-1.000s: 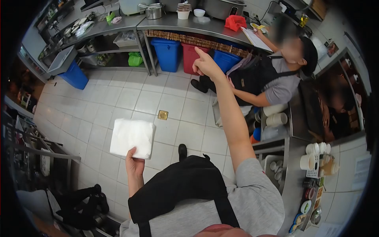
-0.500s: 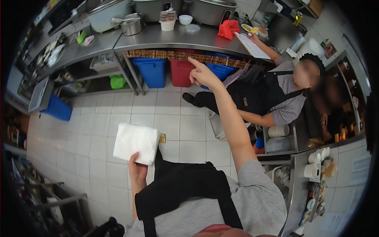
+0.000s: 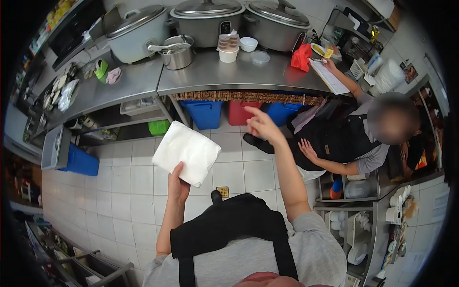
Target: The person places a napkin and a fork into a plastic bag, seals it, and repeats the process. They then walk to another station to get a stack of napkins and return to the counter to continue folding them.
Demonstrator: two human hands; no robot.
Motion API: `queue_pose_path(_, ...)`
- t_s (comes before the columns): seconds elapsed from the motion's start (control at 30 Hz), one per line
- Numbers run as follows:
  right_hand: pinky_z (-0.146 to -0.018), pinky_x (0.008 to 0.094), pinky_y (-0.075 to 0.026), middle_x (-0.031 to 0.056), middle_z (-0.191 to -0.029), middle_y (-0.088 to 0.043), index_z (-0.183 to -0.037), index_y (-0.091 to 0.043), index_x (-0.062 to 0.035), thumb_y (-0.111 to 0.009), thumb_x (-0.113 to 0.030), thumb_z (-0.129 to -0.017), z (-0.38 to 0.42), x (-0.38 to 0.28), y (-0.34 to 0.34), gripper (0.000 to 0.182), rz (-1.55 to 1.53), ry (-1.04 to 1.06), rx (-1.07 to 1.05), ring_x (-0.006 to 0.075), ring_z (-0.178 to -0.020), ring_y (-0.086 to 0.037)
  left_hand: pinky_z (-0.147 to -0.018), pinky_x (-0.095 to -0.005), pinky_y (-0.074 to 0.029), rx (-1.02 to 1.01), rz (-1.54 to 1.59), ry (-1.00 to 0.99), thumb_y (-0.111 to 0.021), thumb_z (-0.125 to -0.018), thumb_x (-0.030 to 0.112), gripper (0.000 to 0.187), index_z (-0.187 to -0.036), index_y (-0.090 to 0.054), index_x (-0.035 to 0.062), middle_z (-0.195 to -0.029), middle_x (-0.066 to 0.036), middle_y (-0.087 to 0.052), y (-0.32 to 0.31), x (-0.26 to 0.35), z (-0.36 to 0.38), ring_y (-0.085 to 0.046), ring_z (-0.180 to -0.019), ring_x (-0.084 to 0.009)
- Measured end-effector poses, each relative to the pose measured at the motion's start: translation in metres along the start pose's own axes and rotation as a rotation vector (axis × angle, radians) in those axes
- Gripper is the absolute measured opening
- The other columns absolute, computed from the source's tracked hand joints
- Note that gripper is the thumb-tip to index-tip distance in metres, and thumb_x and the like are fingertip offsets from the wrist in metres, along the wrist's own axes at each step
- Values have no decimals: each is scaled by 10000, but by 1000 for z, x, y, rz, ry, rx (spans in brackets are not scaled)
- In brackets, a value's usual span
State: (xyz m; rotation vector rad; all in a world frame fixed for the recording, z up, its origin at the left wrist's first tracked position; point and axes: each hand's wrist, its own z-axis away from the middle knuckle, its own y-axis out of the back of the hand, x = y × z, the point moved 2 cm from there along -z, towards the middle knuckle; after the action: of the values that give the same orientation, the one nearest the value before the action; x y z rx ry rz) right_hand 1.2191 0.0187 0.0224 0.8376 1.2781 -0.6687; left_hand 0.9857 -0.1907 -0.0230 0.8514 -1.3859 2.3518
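Note:
A white, squarish stack that looks like folded paper or cloth (image 3: 187,150) is gripped at its lower edge by my left hand (image 3: 179,185), with the thumb on top. My right hand (image 3: 264,125) is raised in front of the counter, its index finger stretched out and the other fingers curled. Nothing shows in that hand, and it touches nothing. Beyond the fingertip, below the counter, stands a red bin (image 3: 239,113).
The steel counter (image 3: 210,76) holds large cookers (image 3: 206,28), a steel pot (image 3: 177,56), white bowls and a red bag (image 3: 301,58). At the right a co-worker in a black apron (image 3: 342,131) has one hand at a clipboard (image 3: 330,77). A blue bin (image 3: 81,160) stands left.
The view has shifted, showing more of the counter. My left hand has raised and turned the white stack. My right hand is lower, still pointing. The co-worker's lower hand has come into view.

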Motion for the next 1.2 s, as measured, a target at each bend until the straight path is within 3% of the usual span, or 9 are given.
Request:
queue_pose_path(0.13, -623, 247, -459, 57, -897, -629, -1241, -444, -61, -559, -300, -855, -24, 17, -40, 469, 8, 41, -149, 114, -767, -587, -973, -391, -371, -81, -74, 54, -554, -840, 160, 553, -1303, -294, 8, -1267, -130, -427, -2, -4, -37, -433, -1164, -251)
queue_pose_path(0.3, -856, 298, -427, 122, -1143, -532, -1272, -377, 23, -631, -292, -795, -53, 25, -69, 625, 147, 102, -370, 183, -1041, -516, -969, -397, -384, -180, -175, 200, -562, -830, 146, 558, -1297, -299, -8, -1267, -147, -431, -22, -14, -92, -446, -1158, -267)
queue_pose_path(0.5, -881, 298, -417, 131, -1155, -524, -1228, -408, 54, -694, -169, -725, -96, 45, -35, 620, -361, -7, -197, 178, -1042, -511, -944, -381, -404, -323, -384, 303, -606, -796, 114, 573, -1267, -324, -48, -1219, -162, -469, -54, -14, -172, -486, -1114, -266)
queue_pose_path(0.63, -866, 294, -428, 128, -1112, -546, -1202, -425, 67, -685, -131, -727, -123, 58, -11, 577, -363, -89, -160, 176, -1002, -534, -907, -363, -429, -350, -492, 342, -614, -805, 133, 505, -1215, -392, -59, -1160, -150, -516, -84, -15, -226, -527, -1056, -241)
queue_pose_path(0.87, -832, 283, -439, 116, -1064, -555, -1164, -438, 58, -630, -66, -738, -160, 63, 27, 483, -454, -75, 238, 169, -955, -540, -844, -335, -455, -458, -547, 290, -565, -849, 145, 432, -1231, -401, 28, -1179, -97, -500, -136, -6, -331, -514, -1064, -170)
queue_pose_path(0.93, -824, 285, -441, 119, -1057, -558, -1163, -436, 64, -609, -46, -729, -156, 64, 42, 481, -409, -92, 345, 171, -954, -543, -927, -356, -381, -414, -705, -121, -620, -820, 226, 566, -1295, -351, 79, -1306, -120, -376, -161, 7, -422, -398, -1187, -209)
queue_pose_path(1.0, -820, 285, -443, 121, -1053, -561, -1162, -436, 66, -602, -40, -726, -147, 68, 49, 479, -374, -108, 423, 171, -948, -546, -955, -351, -351, -353, -803, -380, -636, -806, 221, 602, -1304, -337, 62, -1317, -126, -366, -193, 15, -492, -396, -1184, -237)
queue_pose_path(1.07, -814, 285, -445, 124, -1043, -566, -1158, -440, 69, -598, -38, -718, -129, 77, 52, 480, -363, -142, 581, 172, -934, -553, -963, -349, -343, -347, -949, -529, -720, -725, 244, 727, -1305, -330, 42, -1278, -137, -431, -227, 19, -538, -409, -1185, -256)
queue_pose_path(1.2, -812, 286, -446, 126, -1047, -566, -1152, -443, 72, -581, -17, -702, -89, 83, 47, 479, -388, -146, 806, 175, -925, -557, -879, -339, -417, -440, -1142, -532, -784, -618, 230, 645, -1145, -488, 5, -1116, -162, -566, -274, 6, -574, -543, -1038, -263)
